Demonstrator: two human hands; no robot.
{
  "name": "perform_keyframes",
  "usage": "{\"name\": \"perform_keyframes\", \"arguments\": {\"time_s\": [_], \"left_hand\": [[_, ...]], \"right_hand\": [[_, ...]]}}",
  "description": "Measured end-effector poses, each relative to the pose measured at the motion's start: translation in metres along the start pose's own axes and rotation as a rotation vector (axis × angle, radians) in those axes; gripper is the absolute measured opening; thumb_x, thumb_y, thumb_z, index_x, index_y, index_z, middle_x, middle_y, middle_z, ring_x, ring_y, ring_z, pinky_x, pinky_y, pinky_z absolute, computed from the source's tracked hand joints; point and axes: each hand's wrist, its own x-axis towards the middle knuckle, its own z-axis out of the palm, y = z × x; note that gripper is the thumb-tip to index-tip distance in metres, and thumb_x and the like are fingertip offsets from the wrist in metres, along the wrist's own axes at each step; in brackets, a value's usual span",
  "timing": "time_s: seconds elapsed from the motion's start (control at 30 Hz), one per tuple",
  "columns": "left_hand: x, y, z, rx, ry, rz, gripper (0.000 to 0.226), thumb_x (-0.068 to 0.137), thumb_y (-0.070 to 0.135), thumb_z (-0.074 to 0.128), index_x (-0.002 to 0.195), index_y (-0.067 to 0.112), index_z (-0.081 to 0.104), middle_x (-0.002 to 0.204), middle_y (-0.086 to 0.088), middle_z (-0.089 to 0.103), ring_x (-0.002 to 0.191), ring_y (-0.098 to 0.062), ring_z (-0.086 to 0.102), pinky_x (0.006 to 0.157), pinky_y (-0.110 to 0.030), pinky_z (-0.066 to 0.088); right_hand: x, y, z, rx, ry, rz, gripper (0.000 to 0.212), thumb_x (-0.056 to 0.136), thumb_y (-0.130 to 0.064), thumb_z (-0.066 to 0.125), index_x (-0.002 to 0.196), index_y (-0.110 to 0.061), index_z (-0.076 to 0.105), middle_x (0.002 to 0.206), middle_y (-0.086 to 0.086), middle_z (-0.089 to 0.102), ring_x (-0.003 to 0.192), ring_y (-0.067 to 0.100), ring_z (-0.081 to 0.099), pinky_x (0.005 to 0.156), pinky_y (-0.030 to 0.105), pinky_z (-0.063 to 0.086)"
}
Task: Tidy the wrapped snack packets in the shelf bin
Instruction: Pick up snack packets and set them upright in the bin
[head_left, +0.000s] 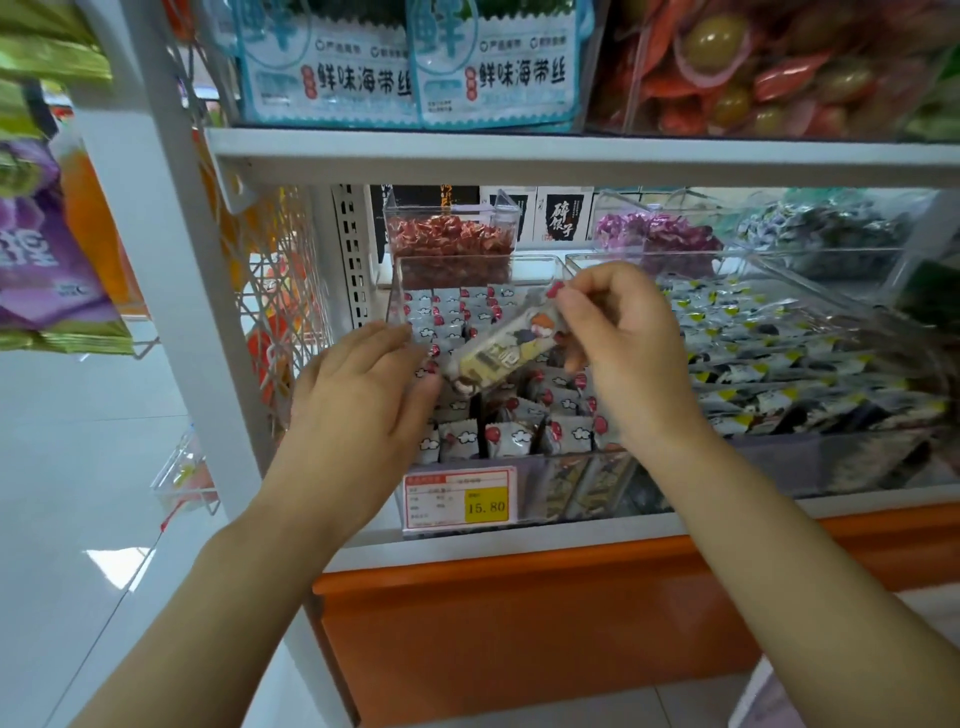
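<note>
Packets (457, 306) at the back of the bin (467, 258) stand neat, front ones lean — right hand (623, 353) fingers pinch a lifted packet (506, 348) above them, left hand (363, 389) fingers lie straight beside it — maybe half is left.

The right hand (618, 343) covers the upper right end of the held packet (498, 353), and the print on the wrapper is too blurred to read. The left hand (358, 389) hides the left front corner of the clear bin (550, 483) and the grey packets (511, 436) behind it; whether its thumb touches the held packet cannot be told. On the price label (460, 501) only 15.80 is legible. The top edge cuts off the seaweed packs (410, 67), the left edge the purple bags (36, 249). The dark packets (779, 358) smear into blur toward the right edge.
</note>
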Motion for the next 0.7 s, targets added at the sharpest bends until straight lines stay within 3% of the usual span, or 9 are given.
{"name": "perform_keyframes", "arguments": {"time_s": [0.1, 0.17, 0.27, 0.33, 0.4, 0.57, 0.7], "left_hand": [[-0.001, 0.009, -0.004, 0.003, 0.045, 0.014, 0.058, 0.086, 0.051, 0.03, 0.123, 0.017, 0.06, 0.132, 0.002, 0.055, 0.127, -0.023, 0.037, 0.102, -0.043, 0.023], [0.001, 0.013, -0.005, -0.011, 0.015, 0.014, 0.058, 0.085, 0.052, 0.03, 0.118, 0.017, 0.063, 0.126, 0.001, 0.059, 0.12, -0.024, 0.041, 0.098, -0.039, 0.026], [0.002, 0.019, -0.006, -0.183, 0.017, -0.014, 0.034, 0.09, 0.041, 0.042, 0.093, 0.017, 0.065, 0.094, 0.005, 0.065, 0.093, -0.019, 0.056, 0.081, -0.032, 0.043], [0.002, 0.021, -0.008, -0.365, 0.072, -0.094, 0.018, 0.09, 0.033, 0.049, 0.086, 0.022, 0.062, 0.081, 0.012, 0.061, 0.077, -0.005, 0.057, 0.065, -0.018, 0.043], [0.001, 0.021, -0.01, -0.562, 0.093, -0.211, 0.014, 0.089, 0.027, 0.055, 0.083, 0.018, 0.064, 0.075, 0.008, 0.062, 0.065, -0.001, 0.056, 0.056, -0.009, 0.043], [0.002, 0.019, -0.013, -0.952, 0.088, -0.414, 0.013, 0.089, 0.019, 0.057, 0.084, 0.007, 0.059, 0.064, -0.001, 0.065, 0.053, -0.015, 0.055, 0.047, -0.02, 0.05], [0.003, 0.015, -0.014, -1.121, 0.113, -0.485, 0.017, 0.09, 0.012, 0.055, 0.073, 0.011, 0.055, 0.067, -0.006, 0.057, 0.055, -0.011, 0.055, 0.049, -0.018, 0.049]], "right_hand": [[-0.005, 0.006, -0.013, 0.27, 0.05, 0.238, 0.015, 0.096, -0.008, 0.048, 0.082, -0.011, 0.054, 0.074, 0.003, 0.058, 0.057, 0.014, 0.053, 0.049, 0.022, 0.047], [-0.008, 0.007, -0.015, 0.442, 0.049, 0.326, 0.015, 0.095, -0.007, 0.049, 0.082, -0.008, 0.055, 0.073, 0.004, 0.058, 0.056, 0.013, 0.054, 0.048, 0.021, 0.047], [-0.014, 0.009, -0.016, 0.615, 0.024, 0.407, 0.015, 0.094, -0.006, 0.05, 0.082, -0.007, 0.058, 0.072, 0.002, 0.061, 0.055, 0.01, 0.059, 0.05, 0.021, 0.05], [-0.017, 0.01, -0.018, 0.678, -0.003, 0.447, 0.012, 0.091, -0.005, 0.052, 0.082, -0.007, 0.059, 0.072, 0.001, 0.064, 0.058, 0.011, 0.062, 0.053, 0.021, 0.052], [-0.02, 0.012, -0.021, 0.721, -0.053, 0.464, 0.006, 0.084, -0.001, 0.056, 0.083, -0.006, 0.06, 0.071, 0.002, 0.066, 0.061, 0.013, 0.064, 0.056, 0.022, 0.053], [-0.023, 0.013, -0.021, 0.737, -0.16, 0.475, 0.028, 0.065, -0.003, 0.062, 0.092, -0.003, 0.061, 0.073, 0.008, 0.067, 0.063, 0.017, 0.067, 0.057, 0.022, 0.055], [-0.024, 0.013, -0.021, 0.78, -0.195, 0.496, 0.037, 0.065, 0.002, 0.06, 0.102, -0.003, 0.06, 0.073, 0.008, 0.071, 0.065, 0.018, 0.07, 0.055, 0.021, 0.055]]}}
